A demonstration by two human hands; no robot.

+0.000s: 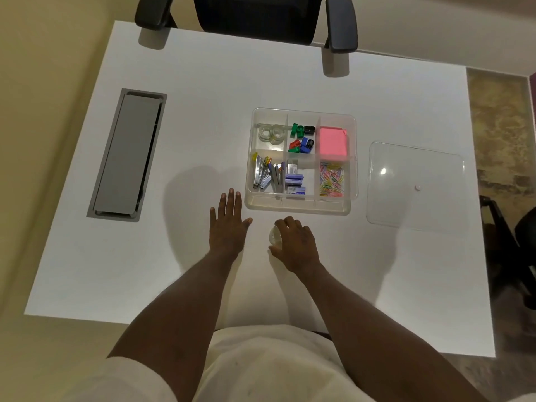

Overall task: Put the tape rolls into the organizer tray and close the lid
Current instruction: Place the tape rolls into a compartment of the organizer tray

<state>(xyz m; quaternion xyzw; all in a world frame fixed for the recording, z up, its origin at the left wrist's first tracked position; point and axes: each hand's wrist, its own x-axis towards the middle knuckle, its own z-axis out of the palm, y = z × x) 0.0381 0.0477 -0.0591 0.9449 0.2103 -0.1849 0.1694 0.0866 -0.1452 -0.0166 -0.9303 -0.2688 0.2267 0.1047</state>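
Observation:
A clear organizer tray stands open in the middle of the white table. Two clear tape rolls lie side by side in its far left compartment. Just in front of the tray, my right hand curls over a third clear tape roll resting on the table, fingers and thumb on either side of it. My left hand lies flat on the table, fingers apart, beside the tray's near left corner. The clear lid lies flat on the table to the right of the tray.
The tray's other compartments hold coloured sharpeners, pink sticky notes, staplers and staple boxes, and paper clips. A grey cable hatch is set in the table at left. A black office chair stands at the far edge.

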